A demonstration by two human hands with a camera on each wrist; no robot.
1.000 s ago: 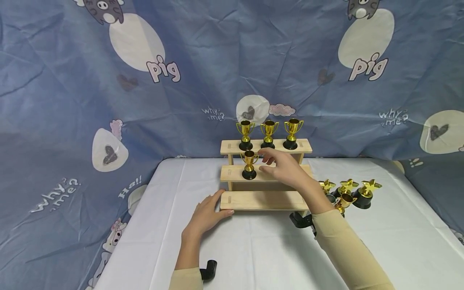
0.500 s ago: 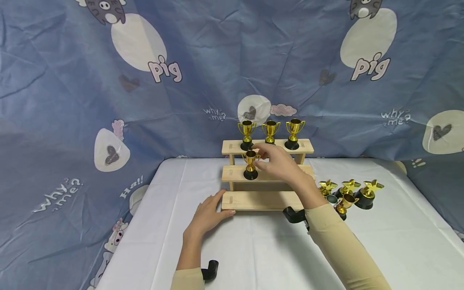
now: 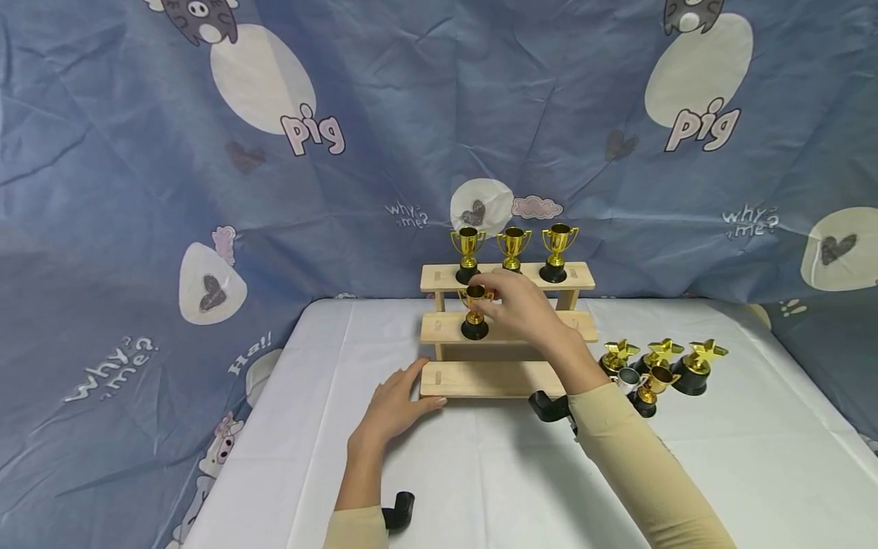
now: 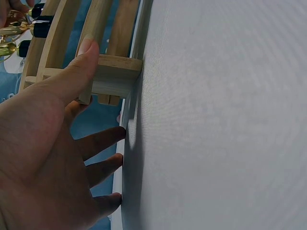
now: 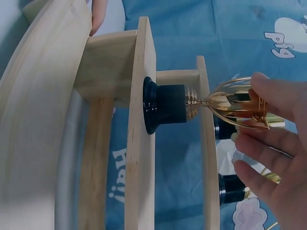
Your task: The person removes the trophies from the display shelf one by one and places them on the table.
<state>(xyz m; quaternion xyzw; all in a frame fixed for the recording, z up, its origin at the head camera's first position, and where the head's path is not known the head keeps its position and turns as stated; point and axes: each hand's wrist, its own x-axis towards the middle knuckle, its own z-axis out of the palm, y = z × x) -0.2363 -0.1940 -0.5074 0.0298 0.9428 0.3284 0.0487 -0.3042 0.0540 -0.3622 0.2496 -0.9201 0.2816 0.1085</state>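
Observation:
A small gold trophy cup [image 3: 475,329] on a black base stands upright toward the left of the middle step of a three-tier wooden display stand [image 3: 490,379]. My right hand [image 3: 527,306] pinches its gold cup between thumb and fingers; in the right wrist view the trophy's black base [image 5: 165,104] sits against the shelf board. At the stand's left end, my left hand [image 3: 392,408] holds the corner of the lowest step. The left wrist view shows the thumb [image 4: 84,60] on the step's board, the index finger partly hidden behind it, and the other fingers spread toward the tablecloth.
Gold trophy cups [image 3: 559,242] line the top step, three in all. On the table right of the stand are three star trophies [image 3: 693,370], with a silver cup [image 3: 627,379] and a bronze-coloured cup [image 3: 655,383] before them. A blue patterned cloth [image 3: 357,175] hangs behind.
My right hand has moved left to the trophy cup on the middle step, and its fingers have closed on the cup. The left hand stays on the stand's corner.

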